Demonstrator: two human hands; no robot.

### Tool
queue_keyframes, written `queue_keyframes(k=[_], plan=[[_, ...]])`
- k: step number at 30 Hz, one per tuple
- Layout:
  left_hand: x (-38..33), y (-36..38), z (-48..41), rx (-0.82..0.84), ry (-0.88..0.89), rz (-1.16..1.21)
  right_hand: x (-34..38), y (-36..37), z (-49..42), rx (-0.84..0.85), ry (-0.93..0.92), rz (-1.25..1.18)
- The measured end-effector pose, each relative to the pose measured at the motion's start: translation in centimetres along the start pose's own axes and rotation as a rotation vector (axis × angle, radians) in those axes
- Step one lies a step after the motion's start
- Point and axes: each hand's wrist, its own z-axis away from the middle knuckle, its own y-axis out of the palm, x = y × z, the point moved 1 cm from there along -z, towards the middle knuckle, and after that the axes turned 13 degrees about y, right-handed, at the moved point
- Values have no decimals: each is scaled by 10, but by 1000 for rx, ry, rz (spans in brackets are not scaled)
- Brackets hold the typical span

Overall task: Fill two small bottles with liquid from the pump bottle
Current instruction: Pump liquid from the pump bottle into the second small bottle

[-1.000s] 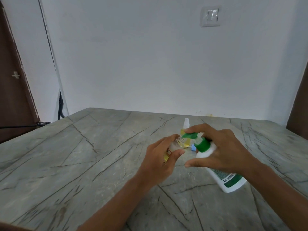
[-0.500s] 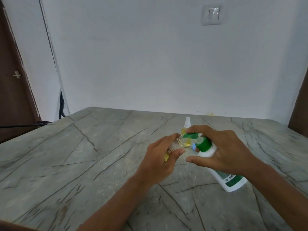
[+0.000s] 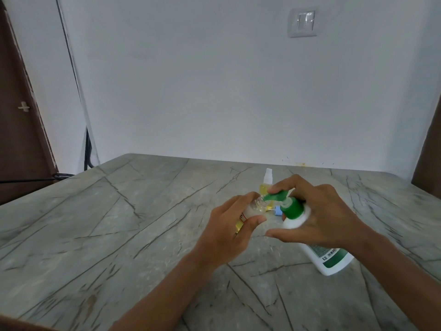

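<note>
Head view: my left hand [image 3: 228, 226] wraps the small bottle [image 3: 255, 210], right hand [image 3: 321, 217] grips the tilted pump bottle [image 3: 296, 218], forefinger on the spout [image 3: 278, 195]. I want slow presses, spout right over the mouth.

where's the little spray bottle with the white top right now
The spray bottle stands upright on the table, a little right of centre in the head view, just behind the pump bottle's green nozzle.

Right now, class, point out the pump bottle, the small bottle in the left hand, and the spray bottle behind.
pump bottle [image 3: 297, 218]: head view, white shoulder.
small bottle [image 3: 253, 210]: head view, clear body.
spray bottle [image 3: 264, 189]: head view, yellow body.
</note>
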Motion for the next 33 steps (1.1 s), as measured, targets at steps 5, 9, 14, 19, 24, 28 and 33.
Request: queue_keyframes(k=[5,9,14,19,24,28,33], plan=[[0,1,1,33,28,18,-1,1,-1,-23,-18,-68],[2,0,1,9,1,11,-4,3,-1,-9,6,-1],[1,0,0,7,-20,1,-6,4,1,-16,-47,61],[-2,-1,-1,3,-7,9,-4,4,-2,-21,-47,22],[-3,-1,0,7,5,5,-5,3,-3,-43,-57,-8],[-4,0,0,33,11,32,-6,4,-2,-79,-88,-39],[-4,1,0,42,27,25,-5,4,-2,-95,-89,-45]])
